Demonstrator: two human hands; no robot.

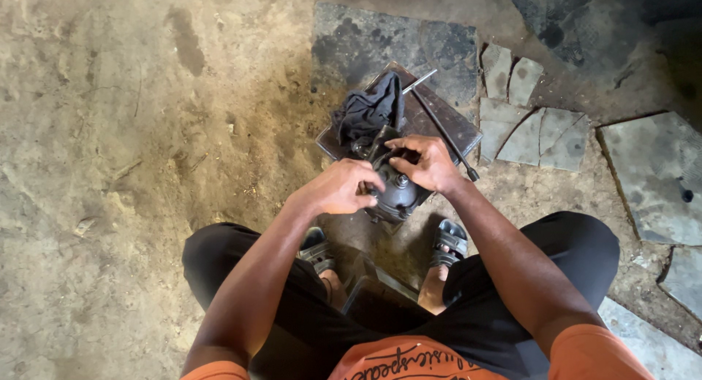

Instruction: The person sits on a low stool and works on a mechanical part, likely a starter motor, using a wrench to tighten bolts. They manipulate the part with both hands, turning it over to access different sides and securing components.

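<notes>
A dark, greasy metal machine part [395, 192] with bolts on its casing stands at the near edge of a flat metal tray [459, 128] on the ground. My left hand [342, 187] grips its left side, fingers curled against the casing. My right hand [424, 163] rests on its top, fingers bent over the upper edge. Both hands are closed on the part. A crumpled dark rag [368, 111] lies on the tray just behind it.
A long thin metal rod [444, 133] lies slantwise across the tray, and a shorter rod [419, 81] pokes out at its far edge. Broken stone slabs [534, 131] lie to the right on the dirt floor. My sandalled feet [448, 241] flank a dark box [373, 288] between my knees.
</notes>
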